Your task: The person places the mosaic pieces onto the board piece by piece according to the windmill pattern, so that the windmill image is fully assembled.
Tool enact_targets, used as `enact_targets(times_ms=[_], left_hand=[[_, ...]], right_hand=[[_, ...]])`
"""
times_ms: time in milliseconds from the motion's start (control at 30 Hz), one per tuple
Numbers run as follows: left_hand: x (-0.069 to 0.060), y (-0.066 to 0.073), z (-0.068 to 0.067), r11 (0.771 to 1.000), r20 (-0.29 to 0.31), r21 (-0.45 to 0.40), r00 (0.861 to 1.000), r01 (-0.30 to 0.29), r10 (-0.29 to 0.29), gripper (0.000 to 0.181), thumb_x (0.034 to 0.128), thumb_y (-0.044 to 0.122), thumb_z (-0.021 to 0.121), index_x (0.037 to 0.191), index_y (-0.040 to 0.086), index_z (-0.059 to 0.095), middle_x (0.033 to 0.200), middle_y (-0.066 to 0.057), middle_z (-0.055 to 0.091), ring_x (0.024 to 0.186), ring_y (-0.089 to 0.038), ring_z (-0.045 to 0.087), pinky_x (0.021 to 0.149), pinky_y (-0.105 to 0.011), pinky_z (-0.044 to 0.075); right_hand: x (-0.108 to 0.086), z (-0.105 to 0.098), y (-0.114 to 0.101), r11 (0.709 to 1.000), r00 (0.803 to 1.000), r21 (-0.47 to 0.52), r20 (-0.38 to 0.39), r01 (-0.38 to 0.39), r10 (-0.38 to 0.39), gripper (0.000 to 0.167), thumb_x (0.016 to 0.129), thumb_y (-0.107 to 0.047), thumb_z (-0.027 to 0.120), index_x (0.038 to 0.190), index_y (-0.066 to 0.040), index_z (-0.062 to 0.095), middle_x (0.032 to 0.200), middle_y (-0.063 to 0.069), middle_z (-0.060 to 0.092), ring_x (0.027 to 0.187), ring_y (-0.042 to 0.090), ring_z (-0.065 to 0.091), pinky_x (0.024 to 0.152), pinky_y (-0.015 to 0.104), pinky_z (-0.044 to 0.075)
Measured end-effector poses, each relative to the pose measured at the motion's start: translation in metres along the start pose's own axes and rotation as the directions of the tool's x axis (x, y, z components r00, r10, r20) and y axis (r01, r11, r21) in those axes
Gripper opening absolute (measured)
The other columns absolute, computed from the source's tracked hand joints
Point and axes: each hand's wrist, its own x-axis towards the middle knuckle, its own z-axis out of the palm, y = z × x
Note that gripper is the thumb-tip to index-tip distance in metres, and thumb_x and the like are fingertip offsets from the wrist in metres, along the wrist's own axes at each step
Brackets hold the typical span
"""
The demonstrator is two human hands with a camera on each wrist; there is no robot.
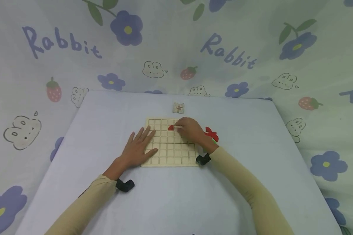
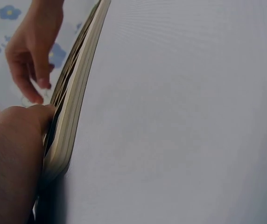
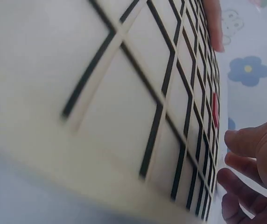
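A pale wooden board point(image 1: 162, 160) with a raised square grid lies on the white table. My left hand point(image 1: 137, 149) rests on its left side, fingers spread straight. Above the upper right part of the grid is my right hand point(image 1: 191, 130), fingers loosely bent; in the right wrist view, nothing shows between the thumb and fingers of this hand point(image 3: 255, 168). Just left of its fingertips, a red curved-edged piece point(image 1: 171, 128) sits in a grid cell. The right wrist view shows that red piece point(image 3: 215, 110) edge-on. My right hand covers several cells.
Right of the board, several red pieces point(image 1: 212, 134) lie in a loose group with a bit of green point(image 1: 214, 141), partly behind my right wrist. Beyond the board is a small beige square item point(image 1: 178, 108) with a brown mark. A patterned cloth point(image 1: 170, 39) hangs behind the table.
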Motion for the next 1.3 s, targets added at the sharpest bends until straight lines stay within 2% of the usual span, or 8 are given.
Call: enact_targets(times_ms=[133,300,467,667,867,1100,1300], left_hand=[[-0.001,0.001,0.000,1.000,-0.011,-0.002,1.000,-0.002,0.002,0.081,0.0972,0.064,0.039,0.159,0.015,0.019,0.164,-0.011,0.007,0.148,-0.035,0.006,0.113,-0.061,0.003],[-0.002,0.001,-0.001,1.000,-0.009,0.011,1.000,0.011,-0.011,0.081,0.0970,0.064,0.039,0.159,0.015,0.020,0.164,-0.011,0.007,0.148,-0.035,0.005,0.113,-0.061,0.003],[-0.003,0.000,-0.001,0.999,0.010,0.021,1.000,0.026,-0.027,0.082,0.0969,0.065,0.037,0.159,0.015,0.017,0.164,-0.010,0.004,0.149,-0.033,0.002,0.114,-0.060,0.000],[-0.002,0.001,-0.001,1.000,-0.008,0.006,1.000,0.010,-0.010,0.081,0.0974,0.062,0.040,0.158,0.013,0.020,0.164,-0.013,0.007,0.148,-0.036,0.005,0.113,-0.061,0.002],[-0.002,0.001,-0.001,1.000,-0.007,0.015,1.000,0.017,-0.017,0.081,0.0971,0.064,0.039,0.159,0.015,0.019,0.164,-0.011,0.006,0.149,-0.034,0.004,0.114,-0.059,0.001],[0.000,0.002,0.001,1.000,-0.003,0.006,1.000,0.007,-0.007,0.081,0.0975,0.064,0.037,0.159,0.015,0.019,0.164,-0.011,0.006,0.149,-0.034,0.003,0.114,-0.059,0.000],[0.000,0.002,0.001,1.000,-0.003,0.016,1.000,0.011,-0.011,0.081,0.0971,0.065,0.037,0.159,0.015,0.019,0.164,-0.010,0.006,0.149,-0.033,0.003,0.114,-0.059,0.001]], right_hand=[[-0.018,-0.012,0.013,0.994,0.994,0.020,-0.023,-0.108,0.109,0.028,0.095,-0.023,0.066,0.121,-0.015,0.071,0.120,0.000,0.064,0.104,0.019,0.061,0.085,0.039,0.051],[-0.037,-0.027,0.034,0.985,0.984,-0.023,-0.041,-0.173,0.172,0.030,0.092,-0.026,0.070,0.119,-0.012,0.072,0.113,0.003,0.065,0.092,0.020,0.061,0.074,0.039,0.052],[-0.050,-0.034,0.051,0.969,0.974,-0.104,-0.005,-0.226,0.227,0.032,0.090,-0.030,0.072,0.114,-0.010,0.074,0.098,0.002,0.064,0.082,0.019,0.057,0.068,0.033,0.050],[-0.063,-0.039,0.059,0.970,0.975,-0.142,0.076,-0.197,0.209,0.029,0.087,-0.032,0.075,0.107,-0.010,0.077,0.093,0.001,0.063,0.083,0.019,0.054,0.069,0.033,0.048],[-0.066,-0.040,0.053,0.982,0.976,-0.046,0.115,-0.181,0.185,0.023,0.088,-0.029,0.075,0.102,-0.010,0.077,0.090,-0.002,0.063,0.080,0.017,0.056,0.069,0.032,0.048],[-0.067,-0.039,0.051,0.980,0.966,0.007,0.166,-0.200,0.197,0.031,0.083,-0.022,0.081,0.110,-0.008,0.075,0.093,-0.002,0.065,0.081,0.015,0.058,0.072,0.031,0.050],[-0.065,-0.038,0.052,0.972,0.962,0.080,0.178,-0.222,0.206,0.020,0.085,-0.016,0.079,0.102,-0.008,0.072,0.088,0.001,0.064,0.078,0.018,0.057,0.068,0.031,0.050]])
